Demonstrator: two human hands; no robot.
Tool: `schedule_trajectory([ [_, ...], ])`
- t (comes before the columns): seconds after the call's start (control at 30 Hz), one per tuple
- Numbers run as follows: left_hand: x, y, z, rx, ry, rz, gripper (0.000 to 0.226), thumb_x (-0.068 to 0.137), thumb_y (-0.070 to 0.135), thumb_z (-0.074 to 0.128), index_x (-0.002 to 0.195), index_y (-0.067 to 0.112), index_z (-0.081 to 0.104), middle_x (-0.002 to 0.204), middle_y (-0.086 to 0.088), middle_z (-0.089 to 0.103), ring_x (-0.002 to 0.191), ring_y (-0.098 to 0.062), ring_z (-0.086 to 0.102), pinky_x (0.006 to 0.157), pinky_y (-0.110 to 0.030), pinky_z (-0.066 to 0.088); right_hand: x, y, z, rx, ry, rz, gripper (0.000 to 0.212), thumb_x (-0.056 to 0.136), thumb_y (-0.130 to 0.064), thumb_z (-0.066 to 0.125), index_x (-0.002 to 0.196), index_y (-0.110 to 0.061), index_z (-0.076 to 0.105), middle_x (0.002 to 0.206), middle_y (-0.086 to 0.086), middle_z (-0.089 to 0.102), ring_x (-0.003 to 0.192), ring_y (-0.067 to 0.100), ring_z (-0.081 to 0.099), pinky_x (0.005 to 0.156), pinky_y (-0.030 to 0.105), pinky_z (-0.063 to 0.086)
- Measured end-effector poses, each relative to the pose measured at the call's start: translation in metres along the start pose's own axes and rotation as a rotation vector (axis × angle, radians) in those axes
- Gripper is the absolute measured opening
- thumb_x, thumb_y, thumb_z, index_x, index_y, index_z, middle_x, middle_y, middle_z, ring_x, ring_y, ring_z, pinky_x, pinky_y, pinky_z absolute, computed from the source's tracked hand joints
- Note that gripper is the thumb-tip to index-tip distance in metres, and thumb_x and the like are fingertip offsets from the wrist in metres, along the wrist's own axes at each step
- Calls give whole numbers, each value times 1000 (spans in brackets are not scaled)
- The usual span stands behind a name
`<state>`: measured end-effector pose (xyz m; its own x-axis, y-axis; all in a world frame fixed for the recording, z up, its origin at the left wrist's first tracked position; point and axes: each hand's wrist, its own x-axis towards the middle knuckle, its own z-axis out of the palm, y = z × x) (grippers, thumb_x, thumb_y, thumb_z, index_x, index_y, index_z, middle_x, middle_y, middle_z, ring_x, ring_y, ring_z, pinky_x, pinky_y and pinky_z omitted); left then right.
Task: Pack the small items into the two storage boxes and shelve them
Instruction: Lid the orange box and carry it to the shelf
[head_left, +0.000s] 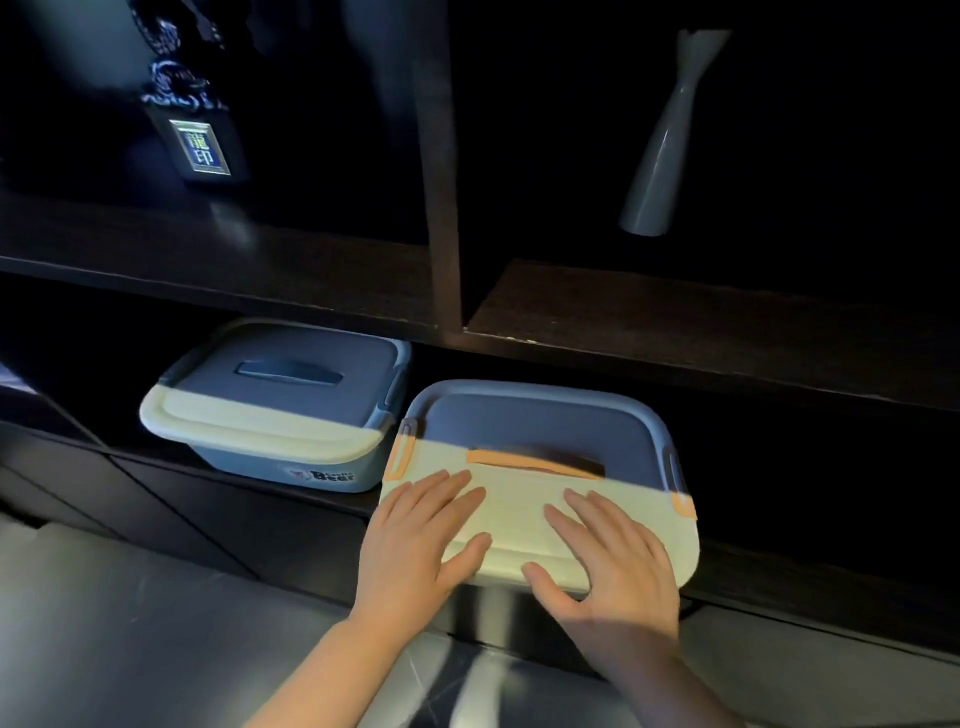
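Both hands lie flat, fingers straight and spread, on the lid of the right storage box (540, 499) at lower centre: left hand (421, 540), right hand (608, 561). That box sits partway onto the lower shelf (779, 571). The second lidded box (275, 405) rests on the same shelf, just beside it at centre left.

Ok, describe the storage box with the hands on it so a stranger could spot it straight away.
Find the dark shelf unit and look at its low shelf, where two lidded boxes sit side by side. The right-hand box is the one, sticking out over the shelf's front edge. Unlike the left box, it has orange clips and an orange handle.
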<state>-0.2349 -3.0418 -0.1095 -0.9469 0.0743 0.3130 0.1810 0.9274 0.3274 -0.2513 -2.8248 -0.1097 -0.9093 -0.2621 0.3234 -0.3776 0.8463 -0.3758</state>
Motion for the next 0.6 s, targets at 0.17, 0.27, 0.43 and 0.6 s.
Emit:
schedule_trajectory([
  [0.17,23,-19,-1,-1,-17,12,44,89,54,44,120,30,63,131,8,57,122,-15,50,100,-30,32,21,-4,5,-56,-89,-2,62,76,-73,49,125,-37,61,137,-13,53,128,13,45,102,30,26],
  [0.27,36,-26,-5,36,-20,64,44,90,51,42,120,28,63,127,5,60,119,-15,50,98,-28,28,28,-10,9,-95,-63,18,62,79,-72,45,125,-34,62,133,-10,55,124,15,47,99,31,28],
  [0.43,54,-30,-8,59,-32,81,40,90,49,41,112,25,65,106,6,65,101,-19,56,86,-30,33,42,-12,13,-149,-63,42,62,81,-74,42,126,-35,59,131,-12,56,115,19,53,94,35,35],
  [0.6,73,-27,-10,72,-105,-31,46,90,54,39,94,19,68,99,-4,69,97,-27,59,81,-35,33,61,-10,12,-200,-88,87,64,80,-77,37,126,-38,58,135,-10,57,115,22,58,85,37,39],
])
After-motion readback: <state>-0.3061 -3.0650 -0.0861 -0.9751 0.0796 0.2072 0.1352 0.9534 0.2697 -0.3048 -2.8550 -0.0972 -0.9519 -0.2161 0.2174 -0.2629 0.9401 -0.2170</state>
